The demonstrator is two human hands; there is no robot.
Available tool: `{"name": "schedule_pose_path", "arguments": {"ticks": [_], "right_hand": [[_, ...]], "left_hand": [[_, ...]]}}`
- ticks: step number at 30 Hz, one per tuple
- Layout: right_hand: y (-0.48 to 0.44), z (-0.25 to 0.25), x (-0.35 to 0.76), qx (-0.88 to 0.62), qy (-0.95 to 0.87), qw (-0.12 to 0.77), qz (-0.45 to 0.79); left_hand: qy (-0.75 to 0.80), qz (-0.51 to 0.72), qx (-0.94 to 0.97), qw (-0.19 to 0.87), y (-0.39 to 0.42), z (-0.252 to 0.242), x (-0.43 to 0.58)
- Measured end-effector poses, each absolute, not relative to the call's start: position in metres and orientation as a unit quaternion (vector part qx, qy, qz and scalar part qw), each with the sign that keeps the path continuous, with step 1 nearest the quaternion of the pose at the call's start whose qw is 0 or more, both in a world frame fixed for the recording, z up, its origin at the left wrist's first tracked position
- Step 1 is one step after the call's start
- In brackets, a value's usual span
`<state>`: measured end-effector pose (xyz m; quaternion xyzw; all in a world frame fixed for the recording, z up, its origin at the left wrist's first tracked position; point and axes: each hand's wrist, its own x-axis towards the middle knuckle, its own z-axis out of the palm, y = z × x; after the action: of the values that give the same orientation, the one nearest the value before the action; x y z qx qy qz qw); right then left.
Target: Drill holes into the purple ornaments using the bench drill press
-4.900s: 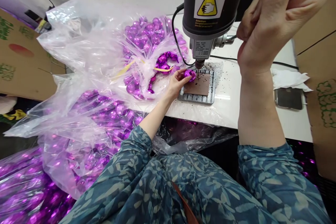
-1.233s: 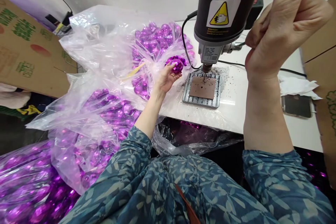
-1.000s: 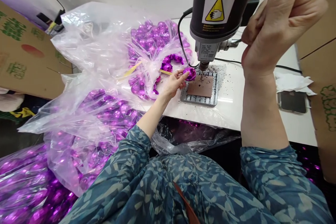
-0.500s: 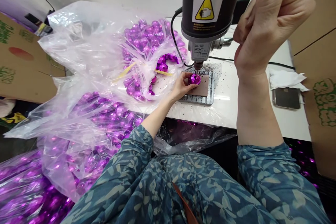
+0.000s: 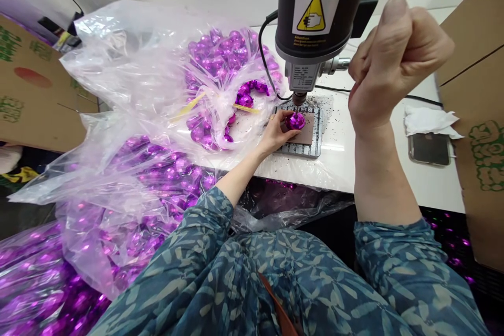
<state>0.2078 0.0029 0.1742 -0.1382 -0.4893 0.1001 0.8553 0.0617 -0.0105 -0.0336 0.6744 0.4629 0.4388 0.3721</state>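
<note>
My left hand (image 5: 277,131) pinches a shiny purple faceted ball (image 5: 295,121) between thumb and fingers. It holds the ball on a brown board (image 5: 305,136), on the slotted metal base (image 5: 316,149) of a small drill press (image 5: 315,16). The drill chuck (image 5: 299,98) is just above the ball; whether a bit touches it I cannot tell. My right hand (image 5: 397,63) is closed in a fist beside the metal feed shaft (image 5: 337,64), gripping the press lever, which the fingers mostly hide.
Clear plastic bags (image 5: 129,73) full of purple balls (image 5: 216,58) cover the left side. A phone (image 5: 429,148) lies under a white tissue (image 5: 431,122) at right. Cardboard boxes (image 5: 35,84) flank the table (image 5: 338,168). Dark shavings are scattered around the press base, and a black cable (image 5: 264,52) hangs beside it.
My right fist has come down and slightly left at the lever. My left hand and the ball have shifted slightly right in view, along with the drill press.
</note>
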Motion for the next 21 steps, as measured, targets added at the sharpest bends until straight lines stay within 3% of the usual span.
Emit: {"name": "schedule_pose_path", "arguments": {"ticks": [21], "right_hand": [[0.009,0.105,0.229,-0.211,-0.489,0.844,0.056]], "left_hand": [[0.473,0.449,0.66,0.372,-0.013,-0.038,0.062]]}}
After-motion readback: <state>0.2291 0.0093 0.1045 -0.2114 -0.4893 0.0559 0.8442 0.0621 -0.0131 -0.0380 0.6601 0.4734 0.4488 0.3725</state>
